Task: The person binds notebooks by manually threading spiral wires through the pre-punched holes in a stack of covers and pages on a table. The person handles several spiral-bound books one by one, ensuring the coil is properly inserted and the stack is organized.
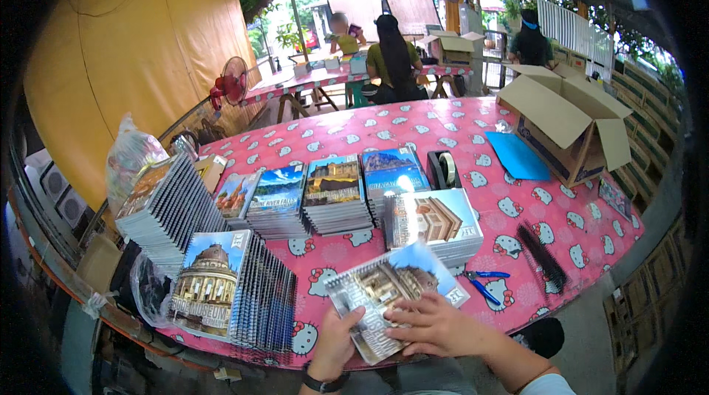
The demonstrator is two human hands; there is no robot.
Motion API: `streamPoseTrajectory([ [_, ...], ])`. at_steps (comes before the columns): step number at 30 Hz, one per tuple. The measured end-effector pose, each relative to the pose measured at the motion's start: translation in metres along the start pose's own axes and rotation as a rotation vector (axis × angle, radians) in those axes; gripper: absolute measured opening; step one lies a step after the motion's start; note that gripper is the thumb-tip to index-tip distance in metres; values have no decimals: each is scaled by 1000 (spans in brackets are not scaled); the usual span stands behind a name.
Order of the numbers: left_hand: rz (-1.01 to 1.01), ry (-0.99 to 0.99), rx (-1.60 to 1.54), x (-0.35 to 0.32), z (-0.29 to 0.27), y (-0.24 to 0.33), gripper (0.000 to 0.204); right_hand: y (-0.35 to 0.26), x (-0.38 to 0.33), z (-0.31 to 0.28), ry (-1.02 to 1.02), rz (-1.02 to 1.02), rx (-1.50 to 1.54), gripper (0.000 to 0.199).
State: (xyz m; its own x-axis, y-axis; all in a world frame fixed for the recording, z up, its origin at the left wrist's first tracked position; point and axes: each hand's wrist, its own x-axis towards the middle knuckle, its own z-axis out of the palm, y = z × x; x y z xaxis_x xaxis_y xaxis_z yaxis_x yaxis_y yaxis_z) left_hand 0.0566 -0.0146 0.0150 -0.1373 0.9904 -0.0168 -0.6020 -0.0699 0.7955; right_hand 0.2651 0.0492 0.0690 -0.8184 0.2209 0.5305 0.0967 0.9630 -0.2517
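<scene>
A spiral-bound notebook (395, 288) with a photo of an old building on its cover is tilted over the near edge of the table. My left hand (334, 342) grips its lower left side, thumb on top of the cover. Across the lower right of the cover lie the spread fingers of my right hand (436, 327). Just beyond is a stack of similar notebooks (436, 221). To the left stand a tall notebook stack (210, 284) with a domed building on top and another stack (148, 199) behind it.
Several more notebook stacks (336, 188) line the middle of the pink patterned table (354, 129). Blue-handled pliers (486, 284), a black brush (543, 258), a tape dispenser (445, 166), a blue sheet (517, 156) and an open carton (565, 121) are on the right. People (391, 59) work beyond.
</scene>
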Motion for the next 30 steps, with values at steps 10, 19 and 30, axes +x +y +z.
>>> streamPoseTrajectory([
  [10,240,-167,480,12,-12,56,18,35,-58,26,276,709,602,22],
  [19,249,-26,535,21,-43,38,30,31,-59,43,339,500,360,42],
  [30,383,393,307,26,-36,-5,19,50,-45,38,614,777,600,17],
])
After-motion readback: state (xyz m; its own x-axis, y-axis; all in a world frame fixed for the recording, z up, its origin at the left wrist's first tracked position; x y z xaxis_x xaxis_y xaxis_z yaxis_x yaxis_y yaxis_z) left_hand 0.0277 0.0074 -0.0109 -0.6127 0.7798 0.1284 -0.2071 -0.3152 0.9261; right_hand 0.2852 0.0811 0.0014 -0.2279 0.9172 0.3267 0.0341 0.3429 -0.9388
